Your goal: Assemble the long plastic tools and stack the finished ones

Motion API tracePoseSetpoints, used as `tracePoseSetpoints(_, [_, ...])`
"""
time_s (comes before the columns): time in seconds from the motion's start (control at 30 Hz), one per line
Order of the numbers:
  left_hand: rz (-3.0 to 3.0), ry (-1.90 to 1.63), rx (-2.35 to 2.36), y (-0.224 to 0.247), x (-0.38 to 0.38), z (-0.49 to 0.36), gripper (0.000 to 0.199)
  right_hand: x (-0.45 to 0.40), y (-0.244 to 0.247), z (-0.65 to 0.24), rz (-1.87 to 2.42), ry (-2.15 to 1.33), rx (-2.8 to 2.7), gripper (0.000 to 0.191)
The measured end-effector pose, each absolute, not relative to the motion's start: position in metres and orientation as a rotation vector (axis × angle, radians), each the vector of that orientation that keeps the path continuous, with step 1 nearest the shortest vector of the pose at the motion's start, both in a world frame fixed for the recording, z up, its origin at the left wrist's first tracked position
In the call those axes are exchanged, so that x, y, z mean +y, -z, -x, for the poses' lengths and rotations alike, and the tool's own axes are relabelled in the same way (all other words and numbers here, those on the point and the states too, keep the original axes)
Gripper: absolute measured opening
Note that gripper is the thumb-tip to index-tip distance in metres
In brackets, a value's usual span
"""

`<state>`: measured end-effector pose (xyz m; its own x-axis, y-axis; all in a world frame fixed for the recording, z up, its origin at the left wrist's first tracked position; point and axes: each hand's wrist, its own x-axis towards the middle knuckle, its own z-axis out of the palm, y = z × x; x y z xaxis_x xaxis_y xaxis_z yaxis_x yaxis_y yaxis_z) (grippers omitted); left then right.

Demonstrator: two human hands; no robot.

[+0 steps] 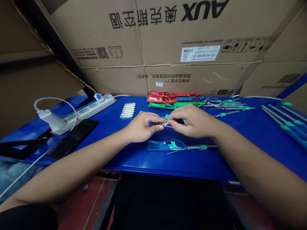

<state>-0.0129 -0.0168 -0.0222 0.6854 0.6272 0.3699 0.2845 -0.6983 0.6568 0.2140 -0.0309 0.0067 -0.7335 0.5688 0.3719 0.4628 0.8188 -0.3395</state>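
My left hand [145, 126] and my right hand [188, 121] meet above the middle of the blue table, fingertips nearly touching. Between them is a small metallic piece [164, 124], pinched by the fingers of both hands; its details are too small to tell. Just below the hands lies a blue plastic half shell [155, 146] with a teal part [175, 145] and a metal rod [209, 147] reaching to the right. Behind my left hand, a row of small pale cylinders [128, 110] with wires rests on the table.
Red shells [163, 95], green shells [160, 105] and metal rods with teal parts [230, 113] lie behind the hands. More rods [285, 119] are at the right. A power strip [83, 111] and black flat object [74, 137] sit left. Cardboard [120, 48] stands behind.
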Motion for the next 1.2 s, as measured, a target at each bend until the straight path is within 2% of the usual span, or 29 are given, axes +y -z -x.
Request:
tracePoseSetpoints(0.7, [-2.261, -0.661, 0.863, 0.021, -0.023, 0.015, 0.020, -0.031, 0.004, -0.205, 0.703, -0.438, -2.545, 0.020])
tracePoseSetpoints(1.03, [-2.442, -0.733, 0.788, 0.015, -0.018, 0.019, 0.018, -0.030, 0.000, -0.208, 0.764, -0.265, -2.587, 0.021])
tracePoseSetpoints(1.2, [-2.566, -0.628, 0.773, 0.012, -0.022, 0.021, 0.017, -0.030, -0.002, -0.212, 0.717, -0.230, -2.606, 0.019])
